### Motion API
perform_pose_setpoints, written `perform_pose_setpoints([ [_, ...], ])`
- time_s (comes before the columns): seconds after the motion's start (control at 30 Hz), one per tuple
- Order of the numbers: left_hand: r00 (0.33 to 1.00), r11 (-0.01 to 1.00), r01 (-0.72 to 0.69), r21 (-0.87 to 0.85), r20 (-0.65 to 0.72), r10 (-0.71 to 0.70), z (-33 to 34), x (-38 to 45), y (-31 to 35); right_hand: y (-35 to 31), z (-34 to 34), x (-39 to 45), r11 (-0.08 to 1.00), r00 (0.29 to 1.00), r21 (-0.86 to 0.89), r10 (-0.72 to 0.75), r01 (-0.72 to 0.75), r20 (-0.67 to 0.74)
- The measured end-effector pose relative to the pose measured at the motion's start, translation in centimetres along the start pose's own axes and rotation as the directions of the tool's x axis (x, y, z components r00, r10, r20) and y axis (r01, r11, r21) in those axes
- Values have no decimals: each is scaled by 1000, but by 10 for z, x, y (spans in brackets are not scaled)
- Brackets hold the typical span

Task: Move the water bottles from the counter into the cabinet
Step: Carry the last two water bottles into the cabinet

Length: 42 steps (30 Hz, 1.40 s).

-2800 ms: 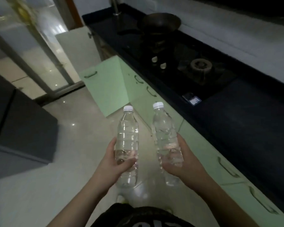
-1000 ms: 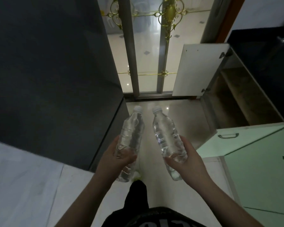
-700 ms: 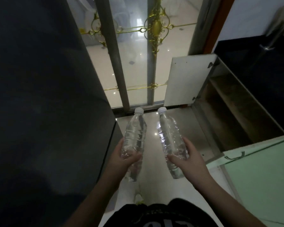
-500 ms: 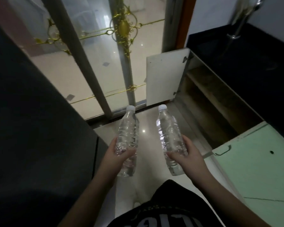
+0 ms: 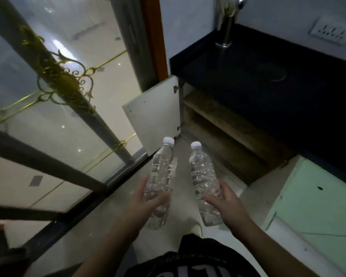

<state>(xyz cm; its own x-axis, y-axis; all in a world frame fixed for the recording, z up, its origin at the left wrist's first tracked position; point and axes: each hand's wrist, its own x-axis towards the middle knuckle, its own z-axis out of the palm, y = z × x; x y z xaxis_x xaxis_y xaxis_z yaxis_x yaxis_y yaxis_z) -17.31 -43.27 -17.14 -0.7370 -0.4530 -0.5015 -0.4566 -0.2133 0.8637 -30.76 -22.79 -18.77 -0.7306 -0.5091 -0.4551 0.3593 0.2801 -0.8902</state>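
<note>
Each of the hands, left hand (image 5: 148,198) and right hand (image 5: 229,198), is wrapped round one thin, probably crushable, light water bottle (image 5: 161,180) (image 5: 205,182) low on its body.

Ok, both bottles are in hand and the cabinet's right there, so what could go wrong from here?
Both hands are full: the left hand grips the left bottle and the right hand grips the right bottle, so neither can steady a door.

The open white door stands close beside the bottles and could be bumped on the way in.

The cabinet interior is dim under the black counter, so judging shelf clearance may be hard.
</note>
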Motion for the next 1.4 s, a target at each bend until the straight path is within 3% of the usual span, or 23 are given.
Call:
perform_pose_setpoints([
  [0.13,1000,1000,16,-6,27,-16,5,46,19,-22,-2,32,1000,999,12,15,-14,-36],
  [0.47,955,996,41,82,288,-63,-24,181,54,-41,24,104,998,969,25,64,-60,-239],
  [0.7,852,983,137,120,492,-179,-75,282,79,-50,95,176,948,913,306,195,-83,-358],
  [0.97,750,951,137,276,599,-282,-93,350,98,-69,99,213,951,866,303,205,-66,-456],
  [1.23,701,908,193,373,595,-393,-39,436,49,-6,61,273,928,811,369,253,-50,-527],
  [1.4,748,906,12,424,597,-290,15,503,7,54,31,333,908,764,418,264,8,-589],
])
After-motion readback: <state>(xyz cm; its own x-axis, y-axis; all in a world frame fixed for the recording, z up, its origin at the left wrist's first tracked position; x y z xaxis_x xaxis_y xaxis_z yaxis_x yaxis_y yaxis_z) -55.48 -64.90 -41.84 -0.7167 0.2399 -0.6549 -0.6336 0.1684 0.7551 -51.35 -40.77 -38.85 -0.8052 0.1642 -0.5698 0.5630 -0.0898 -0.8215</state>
